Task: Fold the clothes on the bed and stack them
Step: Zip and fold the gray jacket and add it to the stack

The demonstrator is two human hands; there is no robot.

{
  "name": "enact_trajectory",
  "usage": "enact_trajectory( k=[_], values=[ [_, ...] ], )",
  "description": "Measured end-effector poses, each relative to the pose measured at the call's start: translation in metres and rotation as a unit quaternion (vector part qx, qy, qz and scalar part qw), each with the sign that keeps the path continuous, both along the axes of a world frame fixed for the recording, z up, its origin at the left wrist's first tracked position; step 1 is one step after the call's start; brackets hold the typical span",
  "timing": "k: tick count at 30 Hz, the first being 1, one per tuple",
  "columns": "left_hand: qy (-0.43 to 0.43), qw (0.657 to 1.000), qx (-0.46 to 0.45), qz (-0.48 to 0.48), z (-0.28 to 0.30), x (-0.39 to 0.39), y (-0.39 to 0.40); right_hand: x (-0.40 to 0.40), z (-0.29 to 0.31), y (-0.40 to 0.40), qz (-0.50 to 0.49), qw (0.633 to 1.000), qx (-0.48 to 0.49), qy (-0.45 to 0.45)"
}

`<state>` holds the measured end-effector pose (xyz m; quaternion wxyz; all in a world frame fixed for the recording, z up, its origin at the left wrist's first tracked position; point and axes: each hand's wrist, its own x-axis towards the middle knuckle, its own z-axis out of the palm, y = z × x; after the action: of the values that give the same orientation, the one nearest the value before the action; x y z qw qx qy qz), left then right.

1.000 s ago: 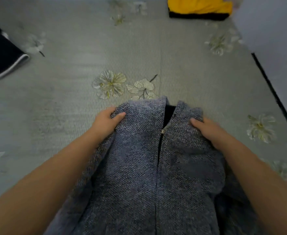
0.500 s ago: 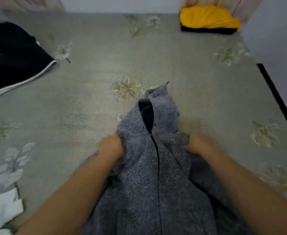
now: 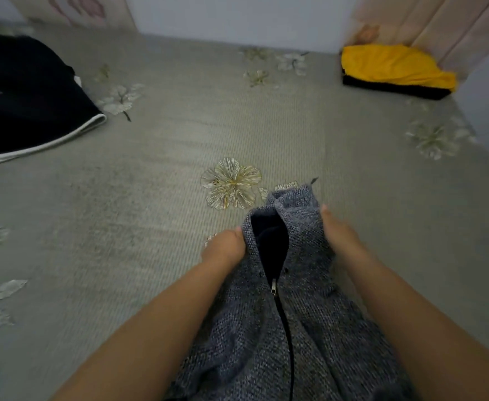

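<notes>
A grey-blue knitted zip jacket [image 3: 309,337] lies bunched on the bed [image 3: 179,157] in front of me, collar pointing away, zip partly undone over a dark lining. My left hand [image 3: 224,248] grips the left side of the collar with curled fingers. On the other side, my right hand [image 3: 338,231] holds the right edge of the collar, thumb on top. A folded yellow garment on a black one [image 3: 393,70] sits at the far right corner. A black garment with a white hem [image 3: 23,102] lies at the far left.
The bed cover is grey-green with pale flower prints [image 3: 231,183]. A wall [image 3: 237,15] runs along the far edge, and curtains [image 3: 428,21] hang at the far right. Open cover stretches between the jacket and both far garments.
Both hands have moved closer together at the collar, bunching the jacket narrower. The view has tilted up, showing more of the far wall and the black garment.
</notes>
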<state>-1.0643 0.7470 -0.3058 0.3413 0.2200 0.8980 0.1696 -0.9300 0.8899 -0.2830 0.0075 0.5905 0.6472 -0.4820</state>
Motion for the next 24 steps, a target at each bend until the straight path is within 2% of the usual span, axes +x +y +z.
enact_trajectory(
  k=[4,5,7,8,10,12,13,14,16,17,18,20,22,24],
  values=[
    [-0.031,0.998,-0.059,-0.020,-0.008,-0.007,0.014,-0.006,-0.007,0.009,0.005,1.000,-0.006,0.014],
    [-0.039,0.998,-0.038,-0.014,-0.002,-0.009,0.018,-0.008,-0.003,0.013,-0.005,0.999,-0.008,0.044],
    [-0.019,0.996,0.089,0.024,0.018,-0.019,0.024,-0.014,0.011,0.024,-0.036,0.991,0.014,0.127],
    [0.031,0.984,0.172,0.040,0.028,-0.026,0.026,-0.016,0.019,0.031,-0.056,0.983,0.037,0.173],
    [0.206,0.927,0.313,0.019,0.051,-0.036,0.028,-0.019,0.034,0.045,-0.069,0.962,0.080,0.253],
    [0.342,0.865,0.365,-0.029,0.059,-0.037,0.027,-0.019,0.035,0.053,-0.037,0.958,0.118,0.260],
    [0.355,0.867,0.346,-0.051,0.055,-0.035,0.026,-0.017,0.029,0.053,-0.017,0.967,0.133,0.218],
    [0.331,0.896,0.287,-0.067,0.046,-0.032,0.023,-0.014,0.020,0.050,0.004,0.978,0.139,0.156],
    [0.203,0.972,0.068,-0.097,0.018,-0.021,0.015,-0.008,-0.004,0.037,0.015,0.994,0.091,0.049],
    [0.143,0.984,-0.024,-0.106,0.006,-0.016,0.010,-0.005,-0.013,0.030,0.000,0.998,0.050,0.027],
    [0.106,0.986,-0.073,-0.106,-0.005,-0.012,0.006,-0.002,-0.021,0.024,-0.015,0.999,0.026,0.021],
    [0.114,0.984,-0.079,-0.109,-0.021,-0.008,-0.003,0.004,-0.030,0.019,-0.015,0.999,0.027,0.045],
    [0.146,0.984,-0.033,-0.097,-0.029,-0.010,-0.012,0.010,-0.035,0.013,0.021,0.997,0.020,0.074],
    [0.088,0.995,0.040,-0.009,-0.031,-0.018,-0.017,0.014,-0.038,0.008,0.037,0.994,-0.005,0.101]
  ],
)
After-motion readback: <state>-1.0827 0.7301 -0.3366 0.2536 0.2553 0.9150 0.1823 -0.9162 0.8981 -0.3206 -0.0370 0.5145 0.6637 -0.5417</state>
